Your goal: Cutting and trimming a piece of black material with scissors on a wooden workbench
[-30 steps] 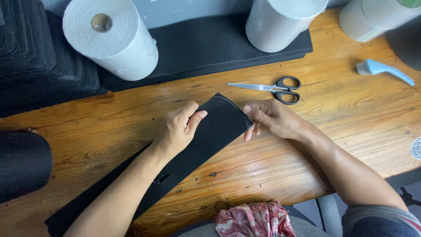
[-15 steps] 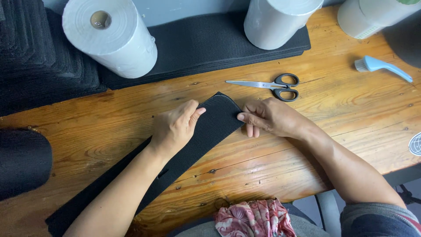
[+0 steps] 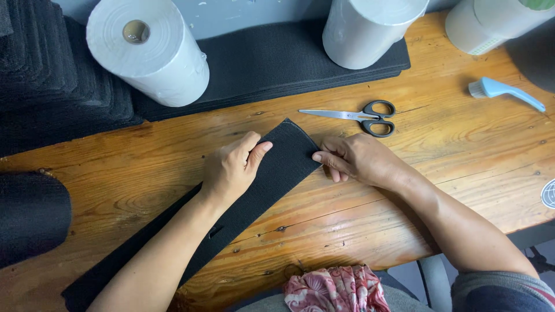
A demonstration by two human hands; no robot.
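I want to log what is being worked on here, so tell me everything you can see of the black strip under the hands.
The black strip is a long, flat band of dark textile with a fine woven look. It lies diagonally on the wooden table, from the near left edge up to a squared end near the scissors. A pale stitched line edges that end. The left hand presses flat on it, thumb on top; the right hand pinches its right edge. The left forearm hides part of its middle.

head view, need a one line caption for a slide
Left hand and right hand press the end of a long black fabric strip on a wooden table, scissors lying just beyond.
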